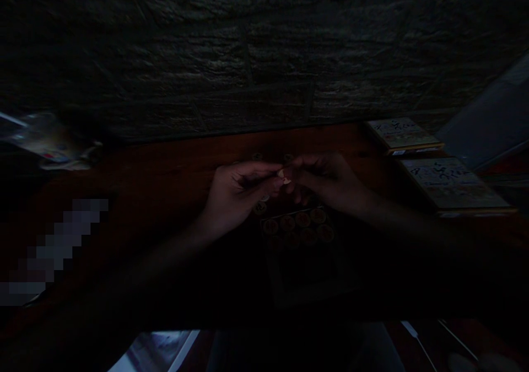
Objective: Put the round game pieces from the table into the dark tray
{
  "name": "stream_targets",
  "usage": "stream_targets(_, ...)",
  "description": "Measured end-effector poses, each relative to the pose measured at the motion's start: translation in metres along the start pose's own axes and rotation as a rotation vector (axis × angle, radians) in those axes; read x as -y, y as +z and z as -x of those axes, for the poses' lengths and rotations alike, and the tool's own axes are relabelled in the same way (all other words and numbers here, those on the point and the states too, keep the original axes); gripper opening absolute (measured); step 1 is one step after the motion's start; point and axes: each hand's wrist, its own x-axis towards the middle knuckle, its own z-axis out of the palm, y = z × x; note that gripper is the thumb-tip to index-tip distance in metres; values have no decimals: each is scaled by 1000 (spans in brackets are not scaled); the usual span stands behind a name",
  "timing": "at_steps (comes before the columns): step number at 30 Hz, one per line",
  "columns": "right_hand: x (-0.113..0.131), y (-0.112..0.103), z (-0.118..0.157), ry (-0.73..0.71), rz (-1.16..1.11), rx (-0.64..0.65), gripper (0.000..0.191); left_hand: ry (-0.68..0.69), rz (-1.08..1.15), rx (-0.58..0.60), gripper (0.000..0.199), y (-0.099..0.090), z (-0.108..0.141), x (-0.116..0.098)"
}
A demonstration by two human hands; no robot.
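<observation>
My left hand pinches a small pale round game piece, seemingly a Chinese chess piece with red marking, between thumb and forefinger. From the other side, the closed fingertips of my right hand grip the same piece. Below the hands lies a shallow box with several round Chinese chess pieces in rows at its far end. More loose pieces lie on the table behind the hands, and one chess piece sits by the left palm. The dim light hides fine detail.
Two flat printed boxes, a nearer box and a farther box, lie at the right. A clear plastic bag or wrapper stands at the left on the wooden table. A stone-block wall rises behind.
</observation>
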Motion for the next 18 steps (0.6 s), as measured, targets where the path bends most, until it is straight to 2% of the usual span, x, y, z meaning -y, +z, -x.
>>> stream_targets(8, -3, -2, 0, -12, -21, 13, 31, -2, -90, 2, 24, -2, 2, -4)
stream_targets(13, -3, -1, 1, 19, -18, 19, 33, -4, -73, 36, 31, -1, 3, -5)
stream_targets(18, -1, -1, 1, 5, -57, 47, 31, -7, -40, 28, 29, -1, 2, -3)
